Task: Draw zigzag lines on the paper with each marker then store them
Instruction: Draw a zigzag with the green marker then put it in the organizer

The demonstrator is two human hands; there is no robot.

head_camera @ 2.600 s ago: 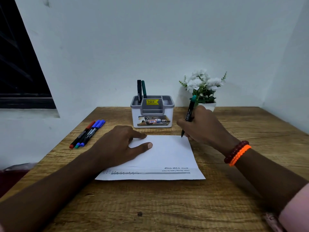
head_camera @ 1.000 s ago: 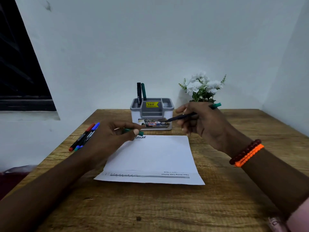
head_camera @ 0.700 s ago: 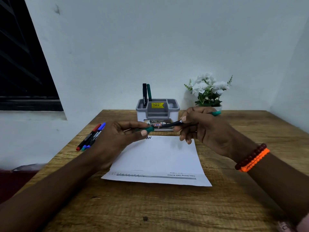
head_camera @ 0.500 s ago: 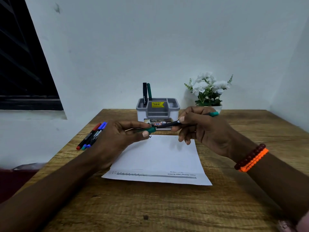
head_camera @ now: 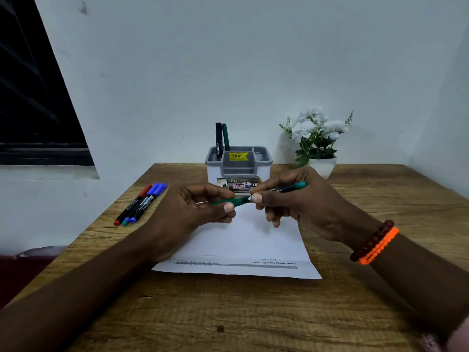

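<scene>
Above the far end of the white paper (head_camera: pixel 243 240), my right hand (head_camera: pixel 299 201) grips a green marker (head_camera: pixel 289 188) by its black barrel. My left hand (head_camera: pixel 193 212) pinches the marker's green cap (head_camera: pixel 234 201), which meets the marker's tip between my two thumbs. Whether the cap is fully seated I cannot tell. A red, a green and a blue marker (head_camera: pixel 138 207) lie together on the table to the left. The grey and white pen holder (head_camera: pixel 238 166) stands behind my hands with a black and a green marker (head_camera: pixel 221 141) upright in its left compartment.
A white pot of white flowers (head_camera: pixel 316 141) stands at the back right of the wooden table (head_camera: pixel 228 313). White walls close in behind and to the right. A dark window is at the left.
The right hand lifted the green marker off the paper after drawing. The left hand picked up the cap and both hands brought cap and tip together.
</scene>
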